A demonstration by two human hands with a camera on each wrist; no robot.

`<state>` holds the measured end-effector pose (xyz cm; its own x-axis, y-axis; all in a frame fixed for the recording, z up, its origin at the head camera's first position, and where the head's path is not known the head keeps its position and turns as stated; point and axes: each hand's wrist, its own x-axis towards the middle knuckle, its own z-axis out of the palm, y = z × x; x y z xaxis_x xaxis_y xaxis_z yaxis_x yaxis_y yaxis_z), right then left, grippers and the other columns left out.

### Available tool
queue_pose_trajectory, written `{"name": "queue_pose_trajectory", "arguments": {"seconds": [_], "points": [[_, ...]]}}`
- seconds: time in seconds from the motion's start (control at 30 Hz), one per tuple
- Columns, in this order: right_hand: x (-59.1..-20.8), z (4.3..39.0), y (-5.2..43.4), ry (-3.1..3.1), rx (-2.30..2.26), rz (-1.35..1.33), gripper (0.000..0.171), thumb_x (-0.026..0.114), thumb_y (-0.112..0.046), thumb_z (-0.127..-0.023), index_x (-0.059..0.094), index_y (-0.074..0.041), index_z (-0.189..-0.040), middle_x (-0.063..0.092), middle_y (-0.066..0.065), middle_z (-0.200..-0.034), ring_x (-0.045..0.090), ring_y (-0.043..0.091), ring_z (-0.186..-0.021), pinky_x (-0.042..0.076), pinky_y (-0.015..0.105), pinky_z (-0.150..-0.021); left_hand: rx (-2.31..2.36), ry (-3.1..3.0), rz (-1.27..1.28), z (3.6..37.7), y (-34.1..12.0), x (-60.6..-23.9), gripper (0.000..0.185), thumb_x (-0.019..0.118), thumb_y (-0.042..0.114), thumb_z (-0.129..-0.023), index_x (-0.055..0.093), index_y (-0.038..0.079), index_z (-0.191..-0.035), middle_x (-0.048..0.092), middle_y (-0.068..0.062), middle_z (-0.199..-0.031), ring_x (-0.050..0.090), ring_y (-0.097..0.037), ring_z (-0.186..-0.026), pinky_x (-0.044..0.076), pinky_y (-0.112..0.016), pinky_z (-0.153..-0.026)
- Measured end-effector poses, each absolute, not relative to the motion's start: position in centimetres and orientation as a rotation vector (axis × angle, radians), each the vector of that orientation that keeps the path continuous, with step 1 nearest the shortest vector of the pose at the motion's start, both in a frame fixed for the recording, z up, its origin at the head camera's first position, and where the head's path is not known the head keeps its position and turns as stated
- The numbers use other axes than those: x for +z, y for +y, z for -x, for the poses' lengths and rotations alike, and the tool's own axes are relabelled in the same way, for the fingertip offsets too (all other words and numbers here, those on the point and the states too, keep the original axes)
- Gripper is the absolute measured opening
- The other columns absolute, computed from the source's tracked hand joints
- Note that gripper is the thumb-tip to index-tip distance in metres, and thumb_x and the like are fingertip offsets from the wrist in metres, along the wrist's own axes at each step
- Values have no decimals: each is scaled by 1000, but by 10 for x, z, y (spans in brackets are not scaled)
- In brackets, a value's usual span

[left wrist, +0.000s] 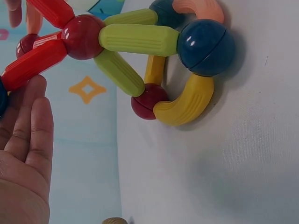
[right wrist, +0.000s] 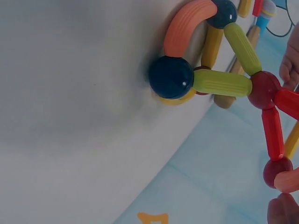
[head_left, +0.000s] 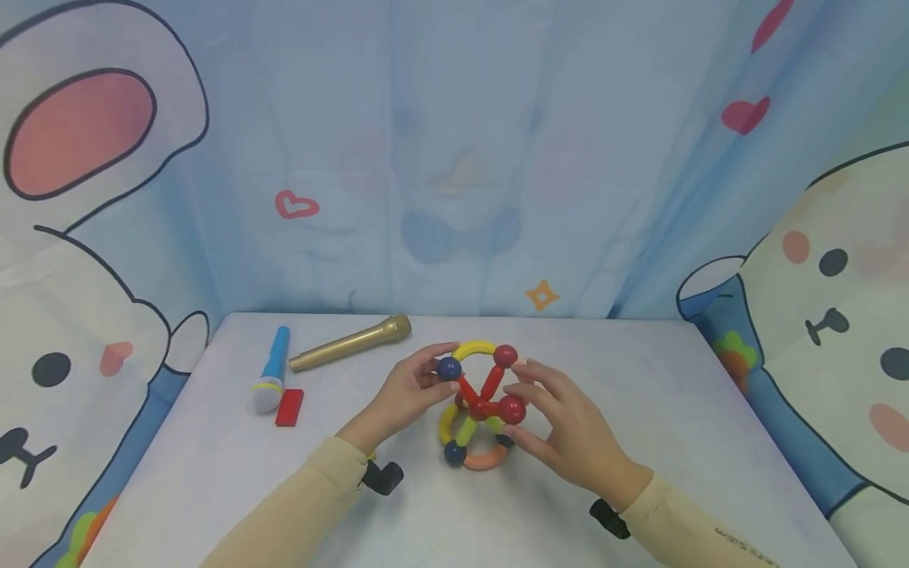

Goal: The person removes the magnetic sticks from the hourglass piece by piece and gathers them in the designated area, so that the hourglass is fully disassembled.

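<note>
Beige long sleeves (head_left: 312, 493) (black wrist-worn cameras (head_left: 383, 476))

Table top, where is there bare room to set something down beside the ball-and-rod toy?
The right part of the table, between the right hand and the right edge, is bare. So is the front strip between the two sleeves. It is crowded at the back left, where the blue mic, gold mic and red block lie, and around the toy.

- Rod-and-ball toy (head_left: 481, 406), centre of the frame: red, yellow, lime and orange rods; navy and dark red balls.
- Microphone (head_left: 351, 343), upper left: gold.
- Toy microphone (head_left: 273, 379): blue with a white head.
- Block (head_left: 289, 407): red.
- Surface (head_left: 675, 410): pale grey-white.
</note>
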<state>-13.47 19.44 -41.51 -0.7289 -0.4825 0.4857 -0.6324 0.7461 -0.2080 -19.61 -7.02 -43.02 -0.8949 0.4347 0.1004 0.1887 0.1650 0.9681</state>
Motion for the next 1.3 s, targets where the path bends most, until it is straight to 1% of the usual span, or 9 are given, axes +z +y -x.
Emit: {"name": "queue_pose_trajectory", "arguments": {"seconds": [0.2,0.43,0.67,0.87,1.07,1.3], "points": [[-414,134,194,-2568,568,-810,57,90,-29,-74,65,-14,-123,53,6,-141,53,26,-127,53,45,-90,1819,2233,-587,193,-71,-428,58,71,11,-93,50,25,-145,67,-2,-114,66,-19,-105,53,-35,-92],[-412,135,194,-2628,624,-766,54,88,-30,-77,64,-16,-123,54,2,-139,57,20,-122,55,38,-88,1828,2220,-572,191,-71,-428,63,71,8,-92,47,25,-147,68,-3,-112,67,-18,-102,54,-33,-91],[-408,137,197,-2664,706,-798,53,87,-26,-79,62,-17,-124,51,0,-143,55,20,-125,54,40,-90,1807,2215,-562,190,-71,-428,66,72,12,-92,44,22,-150,67,-3,-111,67,-17,-100,54,-34,-91],[-408,141,201,-2653,728,-850,50,86,-21,-79,62,-17,-124,50,-1,-143,54,18,-125,53,39,-92,1778,2243,-528,185,-72,-429,70,76,16,-89,44,27,-150,65,-3,-109,67,-18,-96,55,-36,-88],[-407,144,203,-2637,744,-882,51,82,-17,-80,63,-17,-127,50,0,-142,55,20,-124,54,41,-90,1784,2200,-523,179,-74,-428,76,78,14,-87,40,26,-151,66,-4,-111,67,-19,-99,54,-37,-90],[-407,142,203,-2674,762,-842,54,84,-18,-78,62,-21,-128,50,-4,-142,55,17,-123,55,37,-88,1774,2153,-507,173,-78,-427,78,78,16,-86,37,26,-153,66,-6,-106,67,-20,-96,54,-38,-89]]}}
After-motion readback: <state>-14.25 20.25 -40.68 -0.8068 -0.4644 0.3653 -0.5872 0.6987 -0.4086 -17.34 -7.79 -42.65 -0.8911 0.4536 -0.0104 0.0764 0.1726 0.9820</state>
